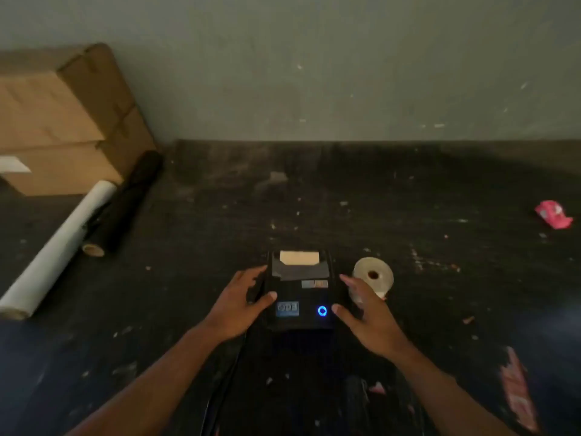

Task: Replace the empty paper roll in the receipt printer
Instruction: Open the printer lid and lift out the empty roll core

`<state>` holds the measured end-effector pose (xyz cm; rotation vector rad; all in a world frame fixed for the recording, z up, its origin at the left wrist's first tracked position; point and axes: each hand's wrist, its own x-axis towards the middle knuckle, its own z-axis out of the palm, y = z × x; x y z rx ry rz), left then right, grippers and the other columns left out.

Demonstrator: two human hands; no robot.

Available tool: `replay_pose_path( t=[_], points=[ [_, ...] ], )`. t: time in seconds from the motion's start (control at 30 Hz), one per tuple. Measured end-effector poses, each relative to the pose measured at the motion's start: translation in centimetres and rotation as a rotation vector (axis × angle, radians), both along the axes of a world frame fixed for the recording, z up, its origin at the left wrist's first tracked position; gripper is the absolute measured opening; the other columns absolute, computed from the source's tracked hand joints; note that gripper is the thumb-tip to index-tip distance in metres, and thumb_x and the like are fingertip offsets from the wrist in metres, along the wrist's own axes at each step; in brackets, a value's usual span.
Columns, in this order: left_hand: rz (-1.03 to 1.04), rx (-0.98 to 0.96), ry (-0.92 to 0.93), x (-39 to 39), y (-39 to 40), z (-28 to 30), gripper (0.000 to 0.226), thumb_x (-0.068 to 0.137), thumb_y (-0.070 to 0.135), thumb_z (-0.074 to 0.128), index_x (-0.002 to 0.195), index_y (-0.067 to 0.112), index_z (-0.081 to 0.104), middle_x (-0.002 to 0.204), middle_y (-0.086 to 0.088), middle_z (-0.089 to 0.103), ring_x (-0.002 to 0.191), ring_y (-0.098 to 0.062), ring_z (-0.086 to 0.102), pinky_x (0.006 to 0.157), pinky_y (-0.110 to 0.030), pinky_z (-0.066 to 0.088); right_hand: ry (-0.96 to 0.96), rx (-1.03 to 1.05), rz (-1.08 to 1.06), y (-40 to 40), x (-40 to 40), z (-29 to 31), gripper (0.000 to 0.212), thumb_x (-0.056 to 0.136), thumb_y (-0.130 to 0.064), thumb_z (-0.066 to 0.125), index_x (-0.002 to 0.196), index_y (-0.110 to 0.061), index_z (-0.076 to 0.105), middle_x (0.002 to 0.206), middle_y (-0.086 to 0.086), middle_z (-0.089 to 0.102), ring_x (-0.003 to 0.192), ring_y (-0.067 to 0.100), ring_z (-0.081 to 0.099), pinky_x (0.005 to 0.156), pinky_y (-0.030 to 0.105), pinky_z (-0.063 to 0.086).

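Faintly: printer (298,297) blue label (287,309) unreadable; both hands flank it.

left hand (238,305): bare, no glove | right hand (369,313): bare | forearms: unsleeved

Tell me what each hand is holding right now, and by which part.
Neither hand grips anything. The left hand rests open against the left side of the receipt printer; the right hand hovers open at its right side, fingers spread, in front of the paper roll.
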<state>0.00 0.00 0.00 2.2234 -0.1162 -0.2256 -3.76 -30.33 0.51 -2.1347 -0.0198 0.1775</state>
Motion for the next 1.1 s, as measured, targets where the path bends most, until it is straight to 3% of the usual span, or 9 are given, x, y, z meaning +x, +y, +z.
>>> replay_pose_path(
  t=[0.03, 0.1, 0.2, 0.33, 0.43, 0.5, 0.63, 0.9, 1.1],
  points=[
    [0.034, -0.028, 0.065, -0.7, 0.1, -1.2, 0.085, 0.075, 0.067, 0.072, 0.150, 0.039, 0.044, 0.144, 0.005, 0.051, 0.131, -0.013, 0.056, 0.109, -0.038, 0.049, 0.065, 0.055, -0.041, 0.2, -0.6, -1.2, 0.076, 0.090, -0.033, 0.078, 0.155, -0.037, 0.039, 0.155, -0.010, 0.047, 0.143, 0.012, 0.044, 0.116, 0.033, 0.042],
    [0.051, -0.095, 0.191, -2.4, 0.0, -3.3, 0.100, 0.068, 0.068, 0.078, 0.155, 0.041, 0.036, 0.145, 0.009, 0.052, 0.129, -0.008, 0.057, 0.107, -0.032, 0.050, 0.202, 0.104, -0.075, 0.8, -1.8, -2.7, 0.089, 0.087, -0.028, 0.082, 0.158, -0.039, 0.031, 0.160, -0.006, 0.045, 0.144, 0.014, 0.044, 0.118, 0.043, 0.042],
    [0.060, -0.191, 0.266, -4.8, -0.5, -6.5, 0.106, 0.076, 0.045, 0.087, 0.159, 0.047, 0.021, 0.144, 0.026, 0.051, 0.125, 0.007, 0.058, 0.097, -0.013, 0.048, 0.291, 0.138, -0.116, 2.1, -2.9, -4.6, 0.095, 0.088, -0.019, 0.081, 0.161, -0.037, 0.023, 0.158, -0.001, 0.048, 0.140, 0.014, 0.049, 0.113, 0.037, 0.046],
    [0.187, -0.211, 0.234, -5.7, -1.4, -7.4, 0.090, 0.088, 0.020, 0.080, 0.157, 0.044, 0.028, 0.125, 0.033, 0.057, 0.116, 0.017, 0.059, 0.099, -0.015, 0.050, 0.273, 0.140, -0.218, 2.7, -2.6, -5.6, 0.085, 0.091, -0.015, 0.077, 0.159, -0.033, 0.032, 0.154, -0.001, 0.054, 0.138, 0.016, 0.053, 0.107, 0.029, 0.048],
    [0.247, -0.227, 0.211, -5.9, -2.1, -7.2, 0.083, 0.090, 0.017, 0.078, 0.155, 0.041, 0.033, 0.125, 0.028, 0.062, 0.118, 0.009, 0.062, 0.092, -0.009, 0.050, 0.267, 0.143, -0.228, 2.8, -2.5, -6.2, 0.083, 0.092, -0.016, 0.077, 0.160, -0.031, 0.032, 0.153, 0.000, 0.055, 0.137, 0.018, 0.055, 0.112, 0.039, 0.049],
    [0.255, -0.243, 0.218, -5.9, -2.1, -7.3, 0.082, 0.091, 0.018, 0.078, 0.157, 0.039, 0.034, 0.132, 0.022, 0.062, 0.120, 0.007, 0.062, 0.094, -0.011, 0.050, 0.266, 0.145, -0.227, 2.8, -2.5, -6.5, 0.083, 0.092, -0.018, 0.077, 0.160, -0.032, 0.031, 0.153, 0.001, 0.055, 0.137, 0.019, 0.055, 0.112, 0.044, 0.050],
    [0.234, -0.227, 0.227, -6.0, -2.0, -7.3, 0.082, 0.093, 0.024, 0.075, 0.158, 0.042, 0.029, 0.146, 0.011, 0.060, 0.131, -0.003, 0.057, 0.110, -0.032, 0.047, 0.260, 0.129, -0.223, 2.7, -2.6, -7.0, 0.083, 0.093, -0.022, 0.076, 0.160, -0.035, 0.029, 0.156, -0.002, 0.052, 0.139, 0.019, 0.052, 0.112, 0.043, 0.048],
    [0.209, -0.176, 0.206, -6.0, -1.7, -7.3, 0.081, 0.092, 0.031, 0.074, 0.156, 0.046, 0.026, 0.149, 0.006, 0.057, 0.132, -0.002, 0.051, 0.101, -0.021, 0.041, 0.223, 0.087, -0.225, 2.4, -2.6, -7.2, 0.079, 0.091, -0.031, 0.076, 0.158, -0.035, 0.033, 0.157, -0.001, 0.051, 0.141, 0.018, 0.050, 0.115, 0.043, 0.044],
    [0.210, -0.216, 0.136, -5.4, -2.1, -5.7, 0.080, 0.091, 0.038, 0.072, 0.157, 0.042, 0.028, 0.153, 0.006, 0.053, 0.141, -0.009, 0.049, 0.116, -0.047, 0.043, 0.134, 0.093, -0.223, 2.3, -2.0, -6.1, 0.084, 0.086, -0.035, 0.081, 0.158, -0.035, 0.036, 0.157, -0.004, 0.050, 0.144, 0.015, 0.047, 0.116, 0.046, 0.043]
  ],
)
